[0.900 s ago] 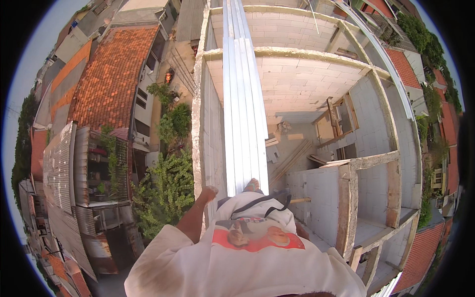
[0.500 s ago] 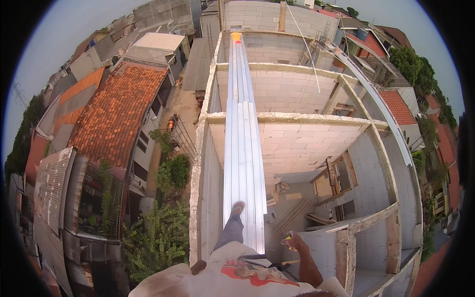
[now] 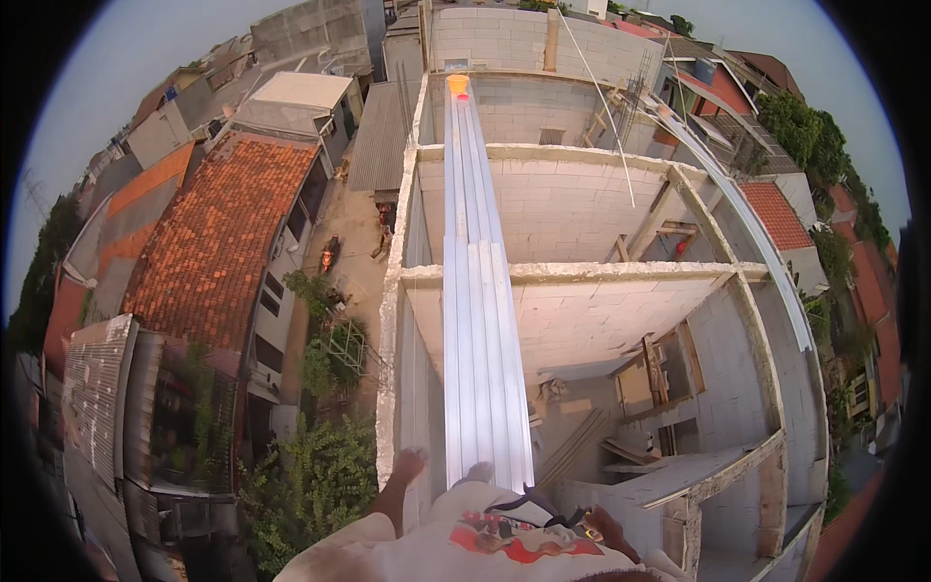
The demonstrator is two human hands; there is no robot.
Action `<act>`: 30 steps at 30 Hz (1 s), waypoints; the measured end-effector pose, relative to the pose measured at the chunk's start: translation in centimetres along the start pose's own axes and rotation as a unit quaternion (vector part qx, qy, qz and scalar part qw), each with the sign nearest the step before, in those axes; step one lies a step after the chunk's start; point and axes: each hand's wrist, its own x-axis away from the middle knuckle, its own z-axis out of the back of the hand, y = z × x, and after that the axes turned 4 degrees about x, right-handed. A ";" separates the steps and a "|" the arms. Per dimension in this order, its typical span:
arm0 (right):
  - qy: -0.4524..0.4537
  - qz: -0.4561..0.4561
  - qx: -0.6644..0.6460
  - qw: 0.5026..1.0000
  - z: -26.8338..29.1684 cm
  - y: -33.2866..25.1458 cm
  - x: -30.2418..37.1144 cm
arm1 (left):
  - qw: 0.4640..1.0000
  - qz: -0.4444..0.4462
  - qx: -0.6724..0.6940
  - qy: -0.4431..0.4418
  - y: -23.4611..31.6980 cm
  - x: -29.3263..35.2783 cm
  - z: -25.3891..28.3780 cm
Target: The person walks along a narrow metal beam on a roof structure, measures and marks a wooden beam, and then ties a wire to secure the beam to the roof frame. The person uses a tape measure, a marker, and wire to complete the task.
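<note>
Below me runs a long bundle of silvery metal channels (image 3: 482,359), laid across the wall tops, with a foot of mine on its near end. My left hand (image 3: 408,465) is raised beside the bundle's left edge, over the wall top. Its fingers look loosely stretched, and nothing shows in them. Near my waist on the right, my right hand (image 3: 606,527) is closed around a small yellow-and-black tool (image 3: 593,533), mostly covered by the fingers. A dark strap or bag lies across my shirt beside it.
A yellow bucket (image 3: 458,84) and a small red item (image 3: 463,98) sit at the bundle's far end. Concrete beams (image 3: 582,273) cross open, roofless rooms, with a deep drop to the floor. More metal lengths (image 3: 747,213) lie along the right wall. Trees and tiled roofs (image 3: 218,242) stand left.
My left hand has risen into view on the left. My right hand has drawn back toward my waist with the small tool. The view has moved forward along the channels.
</note>
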 end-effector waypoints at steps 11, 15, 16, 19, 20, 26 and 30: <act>0.000 -0.077 -0.069 0.995 3.6 -8.6 -7.1 | 0.895 0.231 0.375 -0.063 13.7 -21.0 11.6; 0.001 -0.079 -0.109 0.991 4.3 -9.9 -14.0 | 0.915 0.232 0.301 -0.135 15.2 -27.9 13.4; 0.003 -0.078 -0.120 0.990 4.7 -10.3 -15.9 | 0.921 0.229 0.287 -0.132 15.5 -29.5 13.7; -0.001 -0.056 -0.134 0.989 6.3 -12.8 -21.3 | 0.943 0.216 0.201 -0.155 10.6 -31.8 14.0; -0.001 -0.050 -0.136 0.989 7.1 -13.6 -23.1 | 0.952 0.188 0.160 -0.179 9.4 -32.3 14.6; 0.008 -0.058 -0.117 0.991 21.0 -26.6 -28.4 | 0.975 0.099 0.029 -0.194 5.6 -35.4 16.3; -0.005 -0.018 -0.073 0.997 30.9 -36.7 -31.6 | 0.981 0.086 0.147 -0.091 4.1 -35.3 15.6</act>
